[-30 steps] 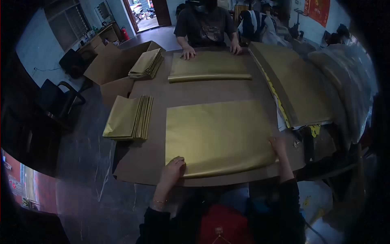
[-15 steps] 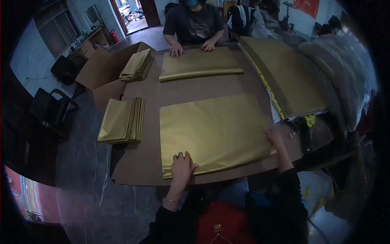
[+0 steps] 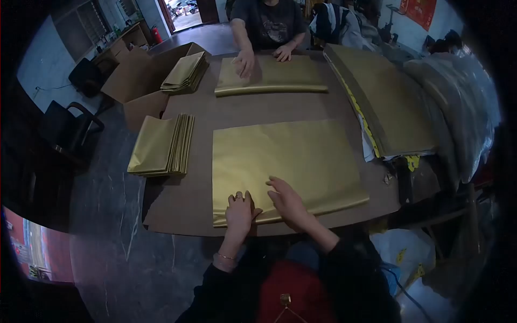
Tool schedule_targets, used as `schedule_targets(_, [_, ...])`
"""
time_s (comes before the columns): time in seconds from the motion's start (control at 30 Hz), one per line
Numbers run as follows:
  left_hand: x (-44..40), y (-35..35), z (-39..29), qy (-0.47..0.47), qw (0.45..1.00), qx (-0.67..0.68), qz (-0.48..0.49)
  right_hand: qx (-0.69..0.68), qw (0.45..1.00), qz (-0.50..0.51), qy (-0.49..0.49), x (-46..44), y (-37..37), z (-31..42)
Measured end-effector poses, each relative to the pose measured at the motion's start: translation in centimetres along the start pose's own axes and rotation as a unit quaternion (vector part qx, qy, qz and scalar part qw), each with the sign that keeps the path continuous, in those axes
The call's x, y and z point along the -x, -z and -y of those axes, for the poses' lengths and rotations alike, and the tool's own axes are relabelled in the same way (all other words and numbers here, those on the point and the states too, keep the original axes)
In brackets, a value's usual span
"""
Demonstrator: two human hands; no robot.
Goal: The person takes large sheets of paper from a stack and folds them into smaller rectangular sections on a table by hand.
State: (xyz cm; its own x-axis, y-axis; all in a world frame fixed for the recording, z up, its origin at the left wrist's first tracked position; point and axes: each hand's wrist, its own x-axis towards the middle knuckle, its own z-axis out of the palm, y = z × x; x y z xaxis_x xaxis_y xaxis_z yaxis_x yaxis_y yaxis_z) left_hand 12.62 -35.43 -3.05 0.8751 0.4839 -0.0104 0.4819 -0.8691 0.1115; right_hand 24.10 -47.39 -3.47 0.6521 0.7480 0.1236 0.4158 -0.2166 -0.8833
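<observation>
Position: the gold sheet (image 3: 285, 153) lies flat on the brown surface (image 3: 186, 207), directly before the person, with its near edge rounded and apparently turned over. The left hand (image 3: 238, 213) rests palm down at the near left part of the sheet, loosely open, thumb out to the side, gripping nothing visible. The right hand (image 3: 289, 204) is open, fingers extended, over the near middle, and holds nothing; contact with the sheet cannot be confirmed.

Procedure: keep the left hand as a firm anchor. Apply even, flat pressure along the near edge, working outward to the raised right end. Keep the edge straight; uneven pressure may skew or wrinkle it.

Surroundings: a folded stack (image 3: 153, 145) stands to the left and a large sheet pile (image 3: 382, 102) to the right, both limiting sideways travel. Opposite, a co-worker handles a second gold sheet (image 3: 293, 72)
</observation>
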Motion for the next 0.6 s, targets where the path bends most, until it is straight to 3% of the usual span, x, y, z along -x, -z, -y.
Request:
schedule_targets(0.03, [0.0, 0.0, 0.0, 0.001, 1.0, -0.001, 0.002, -0.148, 0.989, 0.007, -0.008, -0.5, -2.6, 0.5])
schedule_targets(0.1, [0.0, 0.0, 0.2, -0.002, 0.998, -0.04, 0.049, -0.162, 0.987, 0.004, -0.007, -1.3, -5.4, 1.7])
schedule_targets(0.17, [0.1, -1.3, 0.7, 0.005, 0.999, -0.021, 0.027, -0.196, 0.981, 0.016, -0.002, -1.1, -6.6, 1.9])
schedule_targets(0.27, [0.3, -1.6, 0.8, 0.003, 1.0, -0.007, -0.008, -0.134, 0.989, 0.005, 0.06, -0.7, -7.2, 0.0])
schedule_targets(0.47, [0.2, 0.0, 0.0, 0.001, 0.999, 0.025, 0.021, -0.069, 0.997, -0.011, 0.035, 0.5, -3.8, -1.7])
schedule_targets(0.6, [0.3, -1.4, 0.9, -0.034, 0.999, 0.006, -0.023, -0.044, 0.997, -0.06, 0.013, 1.4, -0.3, -3.2])
